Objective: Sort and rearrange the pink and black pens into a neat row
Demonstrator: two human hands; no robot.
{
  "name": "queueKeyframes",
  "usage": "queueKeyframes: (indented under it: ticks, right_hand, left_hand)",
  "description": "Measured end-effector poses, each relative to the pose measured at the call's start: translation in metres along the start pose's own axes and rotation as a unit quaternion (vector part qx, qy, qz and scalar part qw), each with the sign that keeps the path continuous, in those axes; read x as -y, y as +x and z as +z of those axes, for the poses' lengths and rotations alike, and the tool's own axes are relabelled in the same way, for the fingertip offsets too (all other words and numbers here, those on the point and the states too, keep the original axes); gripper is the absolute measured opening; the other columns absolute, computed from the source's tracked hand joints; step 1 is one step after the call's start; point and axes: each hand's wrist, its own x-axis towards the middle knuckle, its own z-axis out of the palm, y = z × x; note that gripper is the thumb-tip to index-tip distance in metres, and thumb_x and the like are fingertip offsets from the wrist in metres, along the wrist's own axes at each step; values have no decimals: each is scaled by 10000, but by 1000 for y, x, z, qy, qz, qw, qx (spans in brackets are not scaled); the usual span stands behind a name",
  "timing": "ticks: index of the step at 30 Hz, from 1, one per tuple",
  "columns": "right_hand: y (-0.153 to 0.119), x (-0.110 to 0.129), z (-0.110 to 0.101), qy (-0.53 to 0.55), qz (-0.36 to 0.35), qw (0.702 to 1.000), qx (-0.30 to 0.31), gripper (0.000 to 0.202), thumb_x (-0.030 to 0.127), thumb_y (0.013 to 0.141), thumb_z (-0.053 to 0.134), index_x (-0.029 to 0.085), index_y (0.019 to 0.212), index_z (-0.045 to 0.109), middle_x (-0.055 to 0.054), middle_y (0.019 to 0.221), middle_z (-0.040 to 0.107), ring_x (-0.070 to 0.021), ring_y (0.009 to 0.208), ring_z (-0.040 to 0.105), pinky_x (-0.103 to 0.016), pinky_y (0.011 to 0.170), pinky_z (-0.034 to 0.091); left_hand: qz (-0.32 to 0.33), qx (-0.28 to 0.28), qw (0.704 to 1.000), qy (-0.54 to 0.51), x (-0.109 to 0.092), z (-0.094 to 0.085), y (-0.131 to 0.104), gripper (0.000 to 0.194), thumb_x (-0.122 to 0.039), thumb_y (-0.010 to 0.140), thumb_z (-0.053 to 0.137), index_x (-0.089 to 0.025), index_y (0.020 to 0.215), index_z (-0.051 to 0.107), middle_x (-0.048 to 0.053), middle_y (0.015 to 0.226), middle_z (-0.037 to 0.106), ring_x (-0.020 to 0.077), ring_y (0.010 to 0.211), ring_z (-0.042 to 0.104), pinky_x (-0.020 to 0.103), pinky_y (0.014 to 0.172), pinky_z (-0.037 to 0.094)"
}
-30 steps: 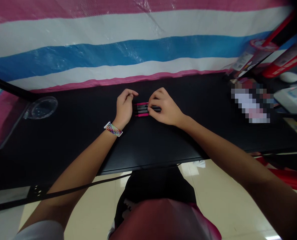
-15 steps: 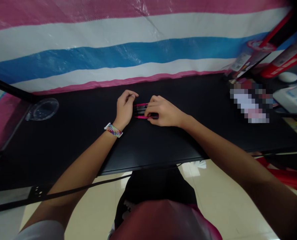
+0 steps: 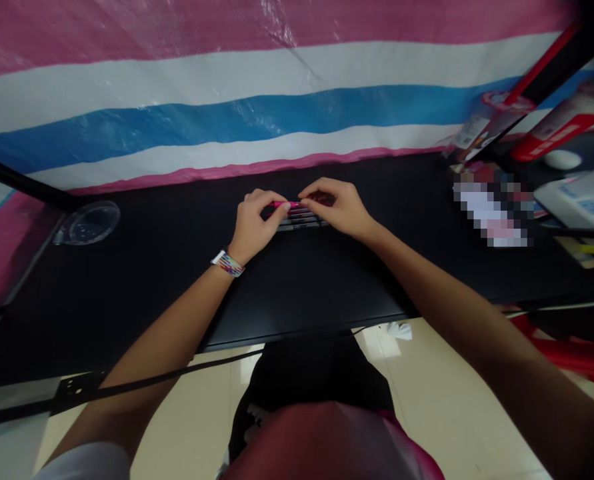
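Observation:
A pink pen (image 3: pixel 287 204) lies level between my two hands. The thumb and fingers of my left hand (image 3: pixel 255 223) pinch its left part. At its other end, the thumb and forefinger of my right hand (image 3: pixel 345 209) close together on the tip. Just below the pink pen, several dark and grey pens (image 3: pixel 304 219) lie side by side on the black table (image 3: pixel 297 280). My hands cover parts of these pens. A multicoloured band (image 3: pixel 228 263) is around my left wrist.
A clear round plastic lid (image 3: pixel 91 223) lies at the table's left. To the right stand a clear container (image 3: pixel 481 127), a red and white bottle (image 3: pixel 561 123) and a white box (image 3: pixel 577 197). Behind the table hangs a striped sheet (image 3: pixel 257 110).
The pink pen now sits between both hands, above the row of grey pens. My left hand has closed on it, and my right hand has moved slightly right from over the pens.

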Motion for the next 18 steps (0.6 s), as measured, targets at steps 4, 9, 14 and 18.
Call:
queueKeyframes:
  ticks: [4, 9, 14, 18]
  right_hand:
    - [9, -14, -9, 39, 22, 998, -48, 252, 476, 956, 816, 230, 931, 864, -66, 979, 838, -241, 920, 747, -410, 907, 598]
    - [12, -20, -13, 155, 134, 978, -31, 251, 443, 838, 930, 212, 902, 857, -30, 804, 764, -167, 694, 662, -333, 690, 587]
    - [11, -15, -13, 237, 199, 951, -25, 255, 360, 758, 1009, 206, 902, 865, -24, 803, 746, -140, 678, 632, -302, 655, 589]
    - [11, -15, -16, 283, 227, 932, -18, 250, 308, 735, 1029, 184, 888, 875, -35, 810, 747, -135, 712, 639, -294, 693, 605]
  left_hand:
    - [-26, -47, 996, -66, 10, -1, 3, 275, -523, 1068, 755, -262, 1044, 838, 50, 1007, 850, 257, 967, 762, 428, 983, 561]
    - [-26, -54, 996, -60, 11, -2, 6, 247, -498, 1059, 780, -260, 1067, 844, 63, 1105, 869, 256, 1050, 781, 430, 1036, 580]
    - [-10, -61, 997, -36, 11, -4, 5, 185, -439, 1068, 781, -268, 1103, 844, 59, 1134, 869, 258, 1081, 777, 428, 1033, 582]
    - [17, -46, 999, 2, 11, -6, 4, 208, -448, 1099, 733, -269, 1095, 839, 52, 1095, 860, 258, 1061, 759, 422, 1006, 574]
